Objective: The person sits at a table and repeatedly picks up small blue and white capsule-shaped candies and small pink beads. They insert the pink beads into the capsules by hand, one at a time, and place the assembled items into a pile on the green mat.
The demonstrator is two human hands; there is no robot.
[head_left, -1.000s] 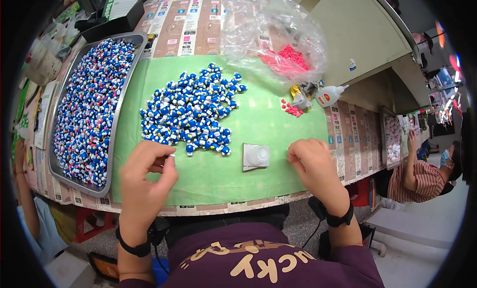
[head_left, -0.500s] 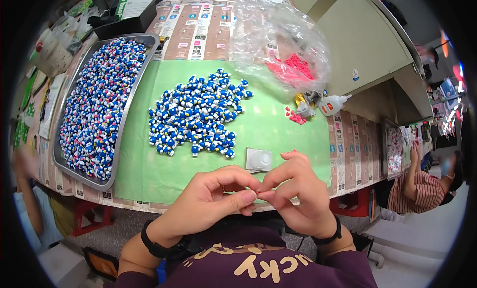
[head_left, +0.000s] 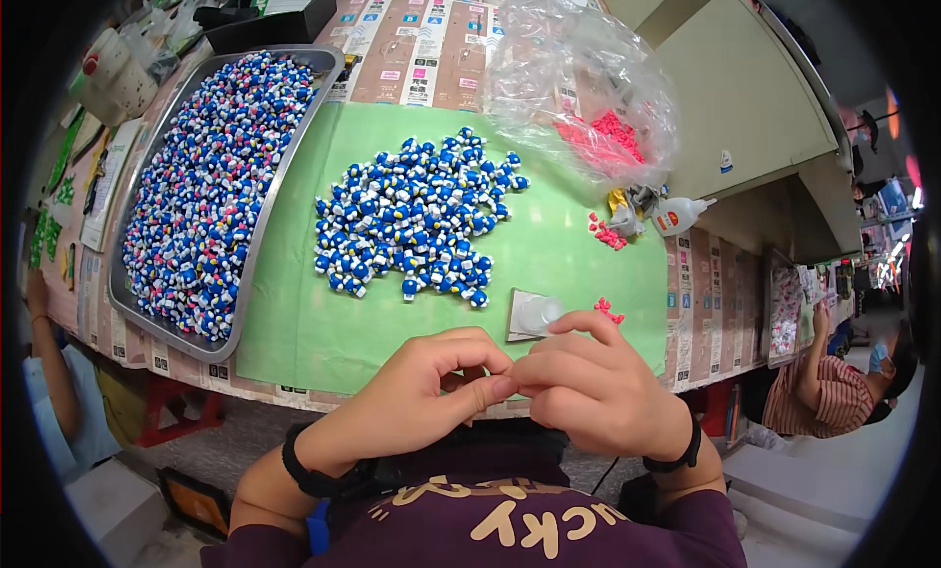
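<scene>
My left hand point(head_left: 426, 387) and my right hand point(head_left: 603, 387) meet at their fingertips over the near edge of the table. Thumbs and fingers are pinched on both; whatever lies between them is too small and hidden to name. Just beyond the right fingers is a small pale square pad point(head_left: 520, 323) bearing a round translucent dish point(head_left: 539, 314). Beside it, to the right, lies a small cluster of pink pieces point(head_left: 609, 310). Farther off, many blue and white figure-like pieces with yellow bits point(head_left: 407, 215) are heaped on a green sheet point(head_left: 284, 357).
A metal tray point(head_left: 257, 235) full of similar blue, white and pink pieces stands left. At the back right are a clear plastic bag point(head_left: 534, 88) of pink pieces, a white squeeze bottle point(head_left: 678, 215), more pink pieces point(head_left: 607, 233) and a grey cabinet point(head_left: 735, 88). Other people sit at both sides.
The whole scene has shifted slightly right in the picture. My right hand has turned so its back shows more, and the pink cluster beside the pad is now uncovered. Both hands stay together.
</scene>
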